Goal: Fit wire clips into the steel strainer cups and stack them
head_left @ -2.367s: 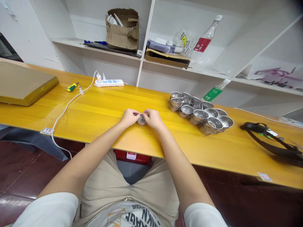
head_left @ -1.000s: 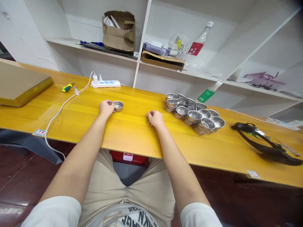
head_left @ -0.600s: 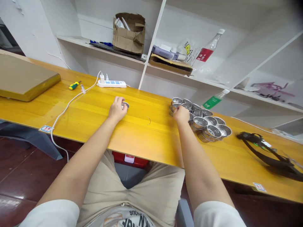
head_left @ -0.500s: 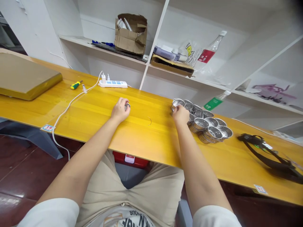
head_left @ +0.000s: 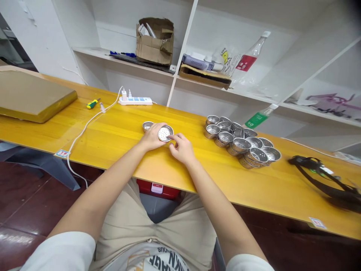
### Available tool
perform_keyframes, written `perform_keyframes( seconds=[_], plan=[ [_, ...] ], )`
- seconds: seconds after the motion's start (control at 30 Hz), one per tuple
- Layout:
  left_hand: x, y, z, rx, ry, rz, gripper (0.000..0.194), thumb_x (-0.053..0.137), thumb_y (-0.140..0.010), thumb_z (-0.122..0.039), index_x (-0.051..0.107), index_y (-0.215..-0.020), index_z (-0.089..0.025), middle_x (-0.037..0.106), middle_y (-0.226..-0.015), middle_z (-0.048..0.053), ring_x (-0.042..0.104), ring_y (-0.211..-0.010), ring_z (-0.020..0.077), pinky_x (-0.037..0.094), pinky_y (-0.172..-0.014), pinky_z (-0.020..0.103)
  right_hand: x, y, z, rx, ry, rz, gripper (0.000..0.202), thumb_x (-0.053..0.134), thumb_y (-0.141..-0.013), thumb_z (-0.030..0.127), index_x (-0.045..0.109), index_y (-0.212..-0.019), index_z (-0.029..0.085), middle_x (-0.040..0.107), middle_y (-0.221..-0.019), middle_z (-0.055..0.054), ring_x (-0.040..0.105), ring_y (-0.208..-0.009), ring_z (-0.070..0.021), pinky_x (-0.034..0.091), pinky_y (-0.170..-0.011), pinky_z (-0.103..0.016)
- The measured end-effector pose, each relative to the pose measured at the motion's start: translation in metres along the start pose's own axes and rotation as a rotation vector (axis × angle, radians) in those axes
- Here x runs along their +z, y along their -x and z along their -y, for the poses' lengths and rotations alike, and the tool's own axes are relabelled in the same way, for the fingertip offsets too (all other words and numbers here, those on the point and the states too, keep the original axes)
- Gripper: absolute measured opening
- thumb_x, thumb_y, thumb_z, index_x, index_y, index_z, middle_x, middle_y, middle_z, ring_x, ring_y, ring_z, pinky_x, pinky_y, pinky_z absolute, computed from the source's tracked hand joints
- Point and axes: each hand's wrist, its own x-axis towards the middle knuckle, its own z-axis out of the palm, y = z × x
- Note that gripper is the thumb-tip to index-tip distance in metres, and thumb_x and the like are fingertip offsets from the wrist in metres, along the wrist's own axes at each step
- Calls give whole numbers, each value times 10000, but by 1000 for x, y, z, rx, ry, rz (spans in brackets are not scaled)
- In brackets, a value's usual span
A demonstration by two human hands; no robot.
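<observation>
My left hand (head_left: 153, 136) is wrapped round a small perforated metal strainer cup (head_left: 165, 132), tilted so its holed bottom faces me. Just right of it, my right hand (head_left: 182, 149) has its thumb and fingers apart, with a fingertip at the cup's rim. A second strainer cup (head_left: 147, 125) stands on the table behind my left hand, which partly hides it. Farther right, several more strainer cups (head_left: 241, 144) are grouped close together, some apparently nested.
A white power strip (head_left: 135, 100) lies at the back, its cable crossing the table (head_left: 113, 143) on the left. A green-handled screwdriver (head_left: 92, 104) and a large flat board (head_left: 36, 94) are left. At right are a green-labelled bottle (head_left: 259, 117) and a black strap (head_left: 318, 180).
My right hand has moved left from the group of cups to my left hand. A strainer cup is now in my left hand, and another stands uncovered behind it.
</observation>
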Motion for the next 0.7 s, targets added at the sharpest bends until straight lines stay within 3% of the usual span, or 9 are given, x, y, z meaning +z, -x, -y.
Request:
perform_keyframes(
  seconds=[0.17, 0.3, 0.5, 0.7],
  plan=[
    [4, 0, -10, 134, -9, 97, 581, 781, -771, -247, 589, -1316, -186, 686, -1280, 130, 631, -1203, 307, 472, -1108, 452, 0, -1, -6, 9, -5, -143, 309, 627, -917, 316, 778, -1152, 185, 600, -1222, -161, 583, -1161, -307, 494, -1067, -448],
    [4, 1, -19, 178, -14, 153, 494, 730, -795, -235, 607, -1271, -190, 679, -1248, 125, 619, -1163, 305, 478, -1081, 446, 6, -2, -7, 40, -37, -84, 221, 661, -897, 299, 785, -1027, 170, 544, -1378, -184, 488, -1331, -348, 397, -1191, -520],
    [8, 2, -17, 176, -15, 192, 490, 727, -809, -255, 607, -1280, -186, 674, -1254, 135, 607, -1171, 310, 479, -1076, 450, 11, -2, -2, 63, -96, 35, 176, 627, -925, 268, 774, -880, 183, 603, -1244, -159, 540, -1236, -320, 416, -1170, -506],
    [14, 2, -8, 165, 7, 122, 437, 706, -862, -260, 593, -1276, -177, 690, -1254, 126, 628, -1154, 280, 483, -1077, 440, 7, -1, 2, 74, -192, 32, 134, 708, -886, 325, 715, -841, 199, 567, -1327, -151, 502, -1324, -325, 381, -1194, -519]
  ],
)
